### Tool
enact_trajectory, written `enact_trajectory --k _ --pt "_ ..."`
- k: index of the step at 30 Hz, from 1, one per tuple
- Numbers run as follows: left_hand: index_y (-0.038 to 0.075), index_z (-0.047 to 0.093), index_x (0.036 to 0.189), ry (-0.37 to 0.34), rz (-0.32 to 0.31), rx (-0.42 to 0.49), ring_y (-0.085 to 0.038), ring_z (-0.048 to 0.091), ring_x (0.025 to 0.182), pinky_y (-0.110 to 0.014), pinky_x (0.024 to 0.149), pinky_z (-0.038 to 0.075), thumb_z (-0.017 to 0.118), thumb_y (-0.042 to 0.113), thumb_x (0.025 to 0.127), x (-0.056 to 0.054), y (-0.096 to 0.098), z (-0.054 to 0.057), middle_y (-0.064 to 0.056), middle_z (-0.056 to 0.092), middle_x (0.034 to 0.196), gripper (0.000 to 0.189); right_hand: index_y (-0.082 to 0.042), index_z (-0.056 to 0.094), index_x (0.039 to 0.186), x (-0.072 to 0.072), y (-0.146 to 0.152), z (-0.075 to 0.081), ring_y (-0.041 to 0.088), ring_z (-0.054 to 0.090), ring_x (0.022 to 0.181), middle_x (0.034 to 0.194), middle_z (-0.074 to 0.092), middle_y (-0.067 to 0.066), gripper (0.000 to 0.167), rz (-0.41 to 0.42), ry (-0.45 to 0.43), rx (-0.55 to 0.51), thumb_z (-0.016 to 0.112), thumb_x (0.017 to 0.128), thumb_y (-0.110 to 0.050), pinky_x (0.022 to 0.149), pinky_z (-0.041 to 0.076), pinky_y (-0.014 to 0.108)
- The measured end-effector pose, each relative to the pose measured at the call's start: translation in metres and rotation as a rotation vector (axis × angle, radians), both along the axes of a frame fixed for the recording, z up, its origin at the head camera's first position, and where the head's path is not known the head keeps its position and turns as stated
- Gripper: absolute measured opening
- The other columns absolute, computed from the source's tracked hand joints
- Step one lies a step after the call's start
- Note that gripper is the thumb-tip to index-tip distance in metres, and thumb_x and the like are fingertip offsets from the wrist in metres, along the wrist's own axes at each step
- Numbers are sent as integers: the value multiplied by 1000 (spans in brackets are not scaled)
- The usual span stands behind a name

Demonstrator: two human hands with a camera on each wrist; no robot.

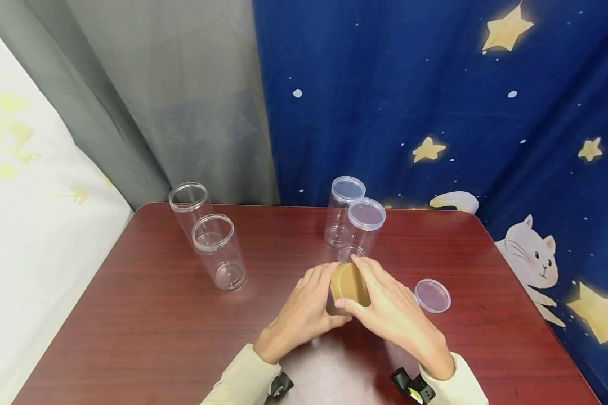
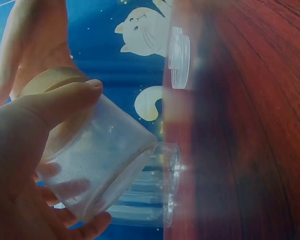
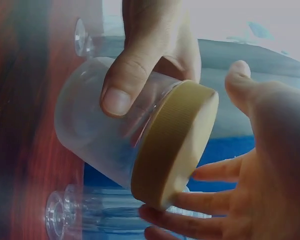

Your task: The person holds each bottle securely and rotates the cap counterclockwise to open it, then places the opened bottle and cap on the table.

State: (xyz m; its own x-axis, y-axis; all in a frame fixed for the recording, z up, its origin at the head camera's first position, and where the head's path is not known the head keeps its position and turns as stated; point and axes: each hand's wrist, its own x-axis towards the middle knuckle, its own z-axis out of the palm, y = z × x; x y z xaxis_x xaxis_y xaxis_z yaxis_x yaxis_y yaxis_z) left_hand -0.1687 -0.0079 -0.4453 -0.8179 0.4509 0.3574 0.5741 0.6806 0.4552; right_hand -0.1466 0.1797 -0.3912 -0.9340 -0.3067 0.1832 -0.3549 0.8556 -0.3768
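Note:
A short, wide clear plastic jar with a ribbed gold lid is tilted in front of me, over the middle of the table. My left hand grips the jar's side, thumb along one side and fingers curled under the other. Around the gold lid spreads my right hand. In the right wrist view, its fingertips touch the lid's lower edge while the thumb stands apart from it. The lid sits on the jar's mouth.
Two tall clear jars without lids stand at the left. Behind my hands are two tall jars with clear lids. Loose clear lids lie to the right on the red-brown table. Curtains hang behind.

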Motion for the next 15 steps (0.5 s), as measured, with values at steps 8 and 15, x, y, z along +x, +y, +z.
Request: enact_trajectory --k 8,15 --pt "9 39 146 15 20 -23 -25 51 125 -43 95 48 86 45 68 2 1 1 -6 53 137 98 -17 42 149 0 -3 1 22 66 100 137 57 1 91 -48 -18 41 63 80 -72 76 53 45" --pt "8 40 146 27 13 -18 -26 51 125 -44 97 48 86 44 68 2 0 1 -7 53 137 97 -18 43 149 -1 -3 1 21 66 97 134 58 1 88 -27 5 41 67 80 -67 73 53 43"
